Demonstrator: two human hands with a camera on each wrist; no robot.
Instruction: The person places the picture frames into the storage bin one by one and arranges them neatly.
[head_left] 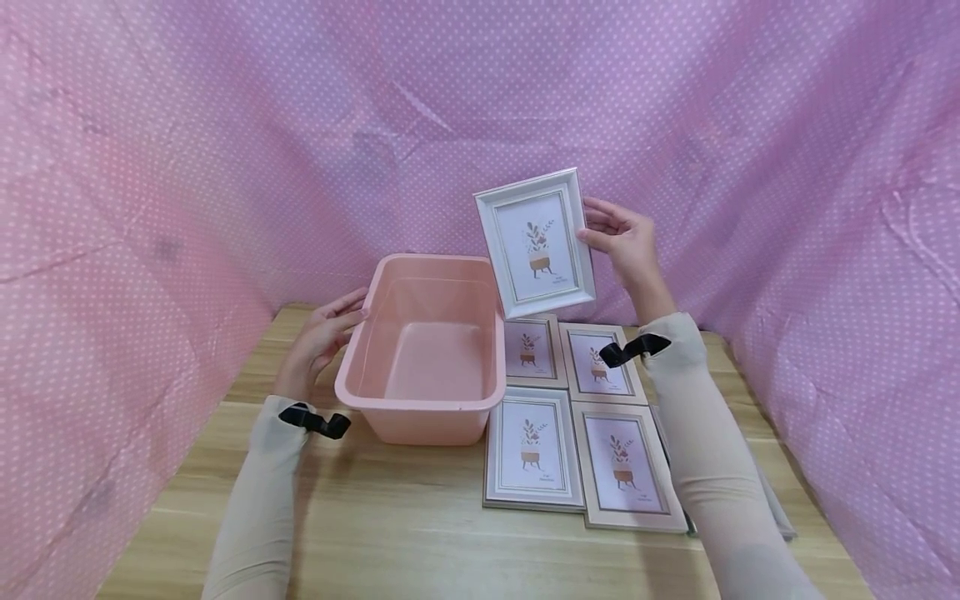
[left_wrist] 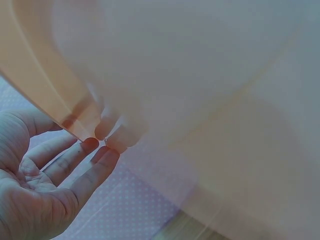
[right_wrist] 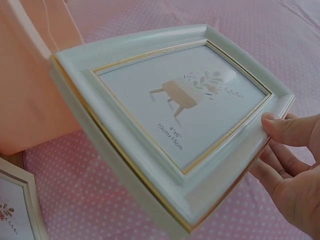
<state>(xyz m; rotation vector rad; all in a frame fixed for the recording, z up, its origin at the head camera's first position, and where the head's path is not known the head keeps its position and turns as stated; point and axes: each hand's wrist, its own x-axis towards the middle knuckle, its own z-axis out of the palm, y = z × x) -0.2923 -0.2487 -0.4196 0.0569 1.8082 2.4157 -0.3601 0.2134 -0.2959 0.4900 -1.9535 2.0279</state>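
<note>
My right hand (head_left: 626,242) pinches a white picture frame (head_left: 534,242) by its right edge, thumb on the front and fingers behind. The frame is raised, slightly tilted, at the right rim of a pink plastic bin (head_left: 420,404); its picture shows a potted plant. In the right wrist view, thin gold lines run round the white frame (right_wrist: 120,155). My left hand (head_left: 318,337) is at the bin's left side. In the left wrist view its fairly straight fingers (left_wrist: 90,175) touch the bin's glossy wall (left_wrist: 55,75) with their tips.
Right of the bin, several picture frames lie on the wooden table (head_left: 405,533), among them a white one (head_left: 532,450) and a cream one (head_left: 626,467). Others are partly under my right forearm. Pink dotted cloth (head_left: 420,100) hangs behind and at both sides.
</note>
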